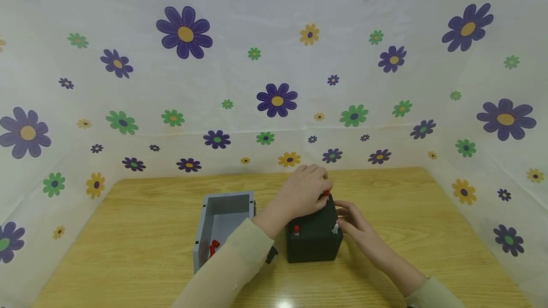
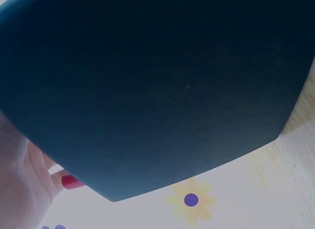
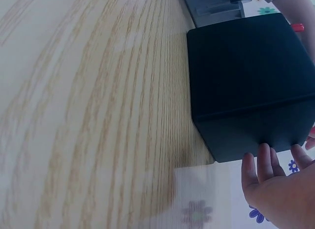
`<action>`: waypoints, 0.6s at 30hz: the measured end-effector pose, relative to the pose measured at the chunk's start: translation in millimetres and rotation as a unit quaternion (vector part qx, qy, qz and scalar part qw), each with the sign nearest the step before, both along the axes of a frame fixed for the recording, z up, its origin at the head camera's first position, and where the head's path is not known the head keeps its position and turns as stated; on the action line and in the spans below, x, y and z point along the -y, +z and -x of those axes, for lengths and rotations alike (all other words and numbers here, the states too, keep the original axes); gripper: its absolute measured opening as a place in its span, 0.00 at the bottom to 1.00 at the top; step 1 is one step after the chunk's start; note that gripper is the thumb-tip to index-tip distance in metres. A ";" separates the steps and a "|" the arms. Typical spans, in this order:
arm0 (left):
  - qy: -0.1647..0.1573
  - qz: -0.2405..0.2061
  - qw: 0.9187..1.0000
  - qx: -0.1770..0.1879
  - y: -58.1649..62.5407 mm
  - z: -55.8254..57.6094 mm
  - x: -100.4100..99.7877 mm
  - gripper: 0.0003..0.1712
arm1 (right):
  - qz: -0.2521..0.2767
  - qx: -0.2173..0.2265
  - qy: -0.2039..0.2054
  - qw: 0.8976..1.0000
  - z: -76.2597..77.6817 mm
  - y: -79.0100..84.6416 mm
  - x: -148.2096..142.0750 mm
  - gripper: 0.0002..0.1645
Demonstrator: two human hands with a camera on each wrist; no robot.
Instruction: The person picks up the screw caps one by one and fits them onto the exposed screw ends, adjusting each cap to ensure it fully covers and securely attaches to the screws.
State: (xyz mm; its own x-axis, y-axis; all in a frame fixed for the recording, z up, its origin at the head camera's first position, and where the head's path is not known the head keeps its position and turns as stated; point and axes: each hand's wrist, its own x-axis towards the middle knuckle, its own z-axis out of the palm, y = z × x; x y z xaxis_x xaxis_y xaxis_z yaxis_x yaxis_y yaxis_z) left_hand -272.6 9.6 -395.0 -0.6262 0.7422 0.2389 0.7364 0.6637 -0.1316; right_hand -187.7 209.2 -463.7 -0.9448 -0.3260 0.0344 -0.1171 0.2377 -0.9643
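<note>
A black box (image 1: 314, 248) stands on the table, with small metal posts at the corners of its top. The near-left post carries a red cap (image 1: 296, 229); the near-right metal post (image 1: 336, 228) is bare. My left hand (image 1: 305, 191) reaches over the top and pinches another red cap (image 1: 327, 193) at the far-right corner between thumb and fingers. In the left wrist view this cap (image 2: 72, 181) shows beside the fingers. My right hand (image 1: 359, 227) steadies the box's right side, its extended fingertips (image 3: 264, 152) against the wall and its thumb close to the bare post.
Left of the box stands a grey open bin (image 1: 229, 198) with red pieces (image 1: 213, 248) inside, partly hidden by my left sleeve (image 1: 244, 255). The wooden table (image 1: 141, 232) ends at a flower-patterned sheet (image 1: 239, 84) behind and at both sides.
</note>
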 end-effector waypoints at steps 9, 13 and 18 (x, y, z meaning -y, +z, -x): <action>-0.001 0.006 1.000 -0.001 -0.6 0.4 1.8 0.13 | -0.006 0.009 -0.007 1.000 -0.4 1.3 1.0 0.31; -0.002 0.007 1.000 -0.003 -0.2 0.4 2.2 0.13 | -0.007 0.009 -0.006 1.000 -0.1 1.5 0.9 0.31; -0.004 0.008 1.000 -0.006 3.1 -1.2 2.6 0.13 | -0.008 0.009 -0.007 1.000 -0.1 1.9 0.8 0.31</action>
